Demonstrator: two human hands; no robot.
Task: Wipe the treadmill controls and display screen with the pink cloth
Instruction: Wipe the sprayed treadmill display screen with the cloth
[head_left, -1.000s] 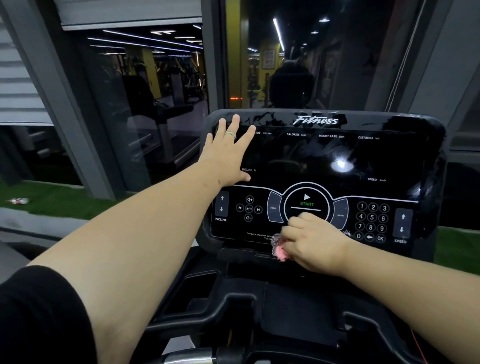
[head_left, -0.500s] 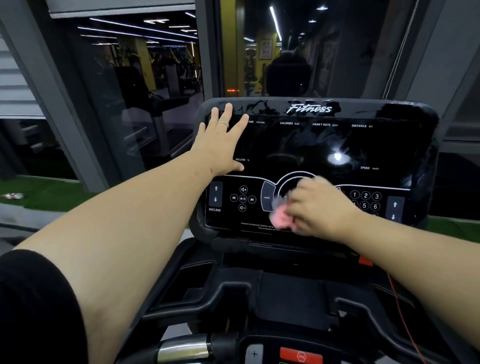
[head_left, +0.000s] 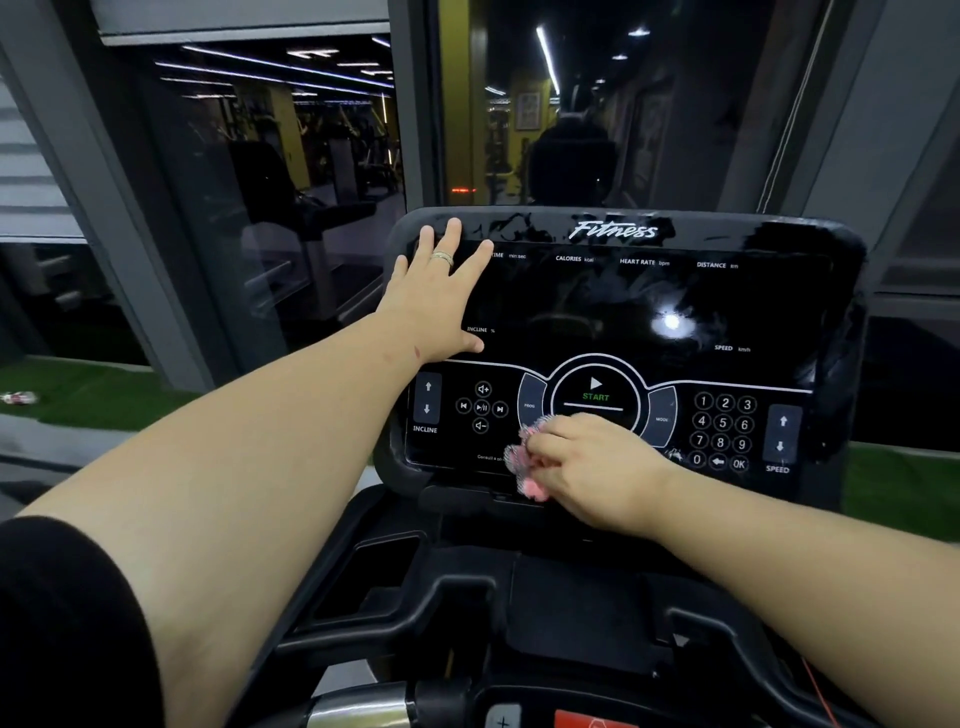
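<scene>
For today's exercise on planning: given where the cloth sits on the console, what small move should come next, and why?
Probably sweep the right hand and pink cloth rightward across the number keypad. The cloth sits low on the panel under the START button, the left hand rests flat on the display screen, and the right side is uncovered.
</scene>
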